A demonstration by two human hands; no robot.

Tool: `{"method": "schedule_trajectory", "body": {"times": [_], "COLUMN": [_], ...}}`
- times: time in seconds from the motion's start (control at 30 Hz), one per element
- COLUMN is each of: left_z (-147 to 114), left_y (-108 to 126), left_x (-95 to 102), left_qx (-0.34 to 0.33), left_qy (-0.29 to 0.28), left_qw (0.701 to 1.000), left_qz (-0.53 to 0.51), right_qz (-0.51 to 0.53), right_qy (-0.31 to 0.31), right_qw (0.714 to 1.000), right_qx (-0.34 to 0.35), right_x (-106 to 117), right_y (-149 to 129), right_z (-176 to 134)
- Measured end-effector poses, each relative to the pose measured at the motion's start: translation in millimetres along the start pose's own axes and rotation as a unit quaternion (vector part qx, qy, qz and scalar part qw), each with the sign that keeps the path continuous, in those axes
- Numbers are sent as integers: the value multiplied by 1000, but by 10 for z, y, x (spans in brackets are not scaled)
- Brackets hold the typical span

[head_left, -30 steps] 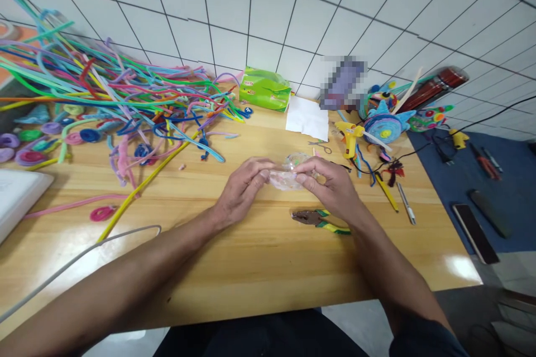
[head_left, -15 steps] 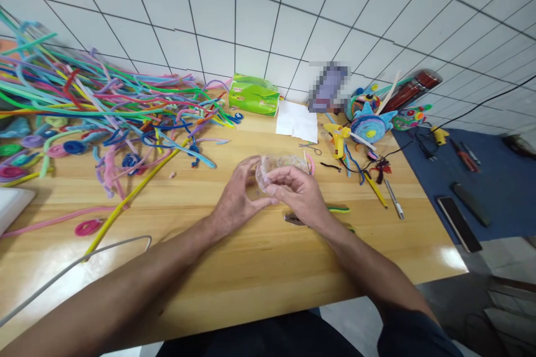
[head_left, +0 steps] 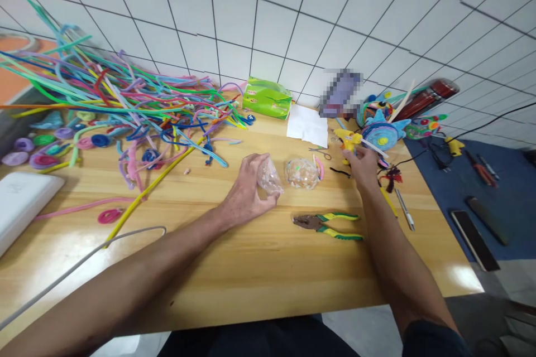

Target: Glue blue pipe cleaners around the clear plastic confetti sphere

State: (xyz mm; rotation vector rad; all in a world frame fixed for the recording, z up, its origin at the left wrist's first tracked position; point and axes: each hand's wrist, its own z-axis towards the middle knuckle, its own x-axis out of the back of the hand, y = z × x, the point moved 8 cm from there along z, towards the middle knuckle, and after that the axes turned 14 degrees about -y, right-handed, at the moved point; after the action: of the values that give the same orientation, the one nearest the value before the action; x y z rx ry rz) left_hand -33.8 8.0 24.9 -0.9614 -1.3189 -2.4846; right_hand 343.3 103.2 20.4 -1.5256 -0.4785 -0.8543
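"Plastic, thin and clear: is that what the left hand (head_left: 247, 195) has?"

"Yes, a crumpled-looking clear piece (head_left: 270, 176). The grip is a curved C, fingers on the far side and thumb on the near one, bent just enough to keep the piece between them."

"And the right hand (head_left: 363, 168)?"

"Out at the yellow glue gun (head_left: 347, 136), fingertips by its handle. Whether that grip has closed round the handle or merely touches it, I can't make out from where I stand."

"How far along would you put things?"

"Not far, I'd judge. The held piece and the rounded clear form (head_left: 301, 173) are separate, near each other with a gap between. The form sits on the surface (head_left: 251, 279), specks of colour showing in it, a pink strip (head_left: 320, 167) just beside it."

"So nothing's joined?"

"Not those two. If there's glue on the held piece, it's too small to see. I spot no fuzzy stems on it either; they lie heaped in a pile (head_left: 167, 100) to the left. Pliers (head_left: 312, 222) rest on the near side, in neither hand."

"Anything finished?"

"The blue round figure (head_left: 382, 135) behind the gun looks complete to me."
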Motion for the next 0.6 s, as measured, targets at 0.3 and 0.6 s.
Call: {"method": "schedule_trajectory", "body": {"times": [0.3,0.6], "left_z": [-12,-40], "left_y": [-61,-255], "left_x": [-126,-128], "left_qx": [-8,46], "left_qy": [-62,-18], "left_qw": [997,997], "left_qz": [-45,-62], "right_qz": [41,223], "right_qy": [-25,-396], "right_qw": [999,875], "right_qx": [7,168], "right_x": [-57,-420], "right_y": [-365,-1436], "right_z": [92,-922]}}
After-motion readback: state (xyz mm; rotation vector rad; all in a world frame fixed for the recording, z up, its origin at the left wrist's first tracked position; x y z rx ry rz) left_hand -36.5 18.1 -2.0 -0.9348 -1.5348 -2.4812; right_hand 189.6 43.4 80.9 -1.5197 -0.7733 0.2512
